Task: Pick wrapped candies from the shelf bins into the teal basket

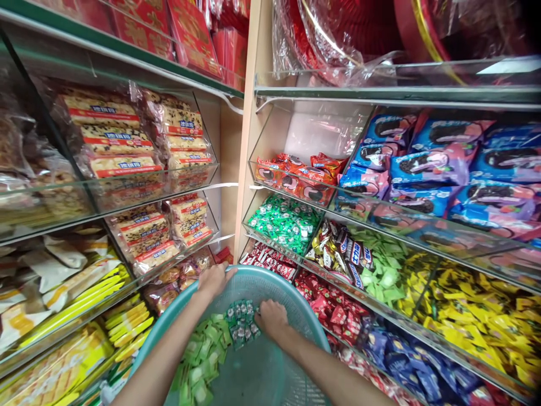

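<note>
A round teal plastic basket (291, 282) stands in front of me. My left hand (213, 280) rests on its far-left rim with the fingers bent over the edge. Inside the basket, my right hand (273, 318) is closed beside a small group of dark-green wrapped candies (242, 321); its fingers touch their right side, and what they hold is hidden. Light-green wrapped candies (202, 361) lie in a heap at the basket's left, partly behind my left forearm.
Glass-fronted shelves meet at a corner post (245, 141). To the right sit bins of green candies (283, 223), red candies (338, 316), yellow candies (477, 316) and blue snack packs (426, 163). Leftward are packaged pastry bars (116, 135) and yellow packs (59, 355).
</note>
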The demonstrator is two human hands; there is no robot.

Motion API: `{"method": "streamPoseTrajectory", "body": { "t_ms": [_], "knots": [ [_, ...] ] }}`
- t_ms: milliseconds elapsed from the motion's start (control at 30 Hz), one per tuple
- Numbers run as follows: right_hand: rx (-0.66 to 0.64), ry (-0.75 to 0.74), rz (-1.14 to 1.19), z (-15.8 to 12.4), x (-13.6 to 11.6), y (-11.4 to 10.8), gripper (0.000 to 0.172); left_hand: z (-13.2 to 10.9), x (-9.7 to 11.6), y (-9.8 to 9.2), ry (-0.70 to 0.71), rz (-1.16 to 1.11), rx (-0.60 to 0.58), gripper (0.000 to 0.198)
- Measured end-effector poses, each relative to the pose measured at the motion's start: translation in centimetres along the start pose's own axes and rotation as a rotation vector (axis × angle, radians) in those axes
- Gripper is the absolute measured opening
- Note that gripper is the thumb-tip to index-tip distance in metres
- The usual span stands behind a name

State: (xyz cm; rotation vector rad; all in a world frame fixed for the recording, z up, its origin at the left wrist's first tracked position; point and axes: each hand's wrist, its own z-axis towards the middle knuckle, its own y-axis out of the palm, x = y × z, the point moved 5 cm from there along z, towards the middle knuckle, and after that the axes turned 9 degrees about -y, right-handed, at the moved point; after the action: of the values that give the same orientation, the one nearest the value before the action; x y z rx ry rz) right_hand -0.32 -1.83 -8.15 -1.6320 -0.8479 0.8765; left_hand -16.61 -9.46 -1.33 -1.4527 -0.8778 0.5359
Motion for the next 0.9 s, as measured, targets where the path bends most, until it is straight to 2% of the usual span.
{"method": "streamPoseTrajectory", "body": {
  "t_ms": [133, 400, 567, 700, 900],
  "knots": [
    [0.019, -0.006, 0.007, 0.2, 0.0, 0.4, 0.025, 0.1, -0.1, 0.1, -0.015, -0.001, -0.003, 0.051],
    [-0.036, 0.010, 0.019, 0.0, -0.3, 0.4, 0.026, 0.0, 0.3, 0.1, -0.009, -0.001, -0.021, 0.051],
    [-0.069, 0.020, 0.026, -0.3, 0.0, -1.2, 0.025, 0.0, 0.5, -0.5, -0.011, -0.042, -0.023, 0.050],
    [-0.020, -0.020, -0.022, -1.1, -0.2, -5.8, 0.029, 0.2, 0.6, -1.1, 0.001, -0.063, 0.010, 0.054],
    [0.259, -0.125, -0.015, -1.4, -0.9, -16.9, 0.022, 0.5, 0.8, -0.9, 0.006, -0.057, 0.013, 0.055]
  ]
}}
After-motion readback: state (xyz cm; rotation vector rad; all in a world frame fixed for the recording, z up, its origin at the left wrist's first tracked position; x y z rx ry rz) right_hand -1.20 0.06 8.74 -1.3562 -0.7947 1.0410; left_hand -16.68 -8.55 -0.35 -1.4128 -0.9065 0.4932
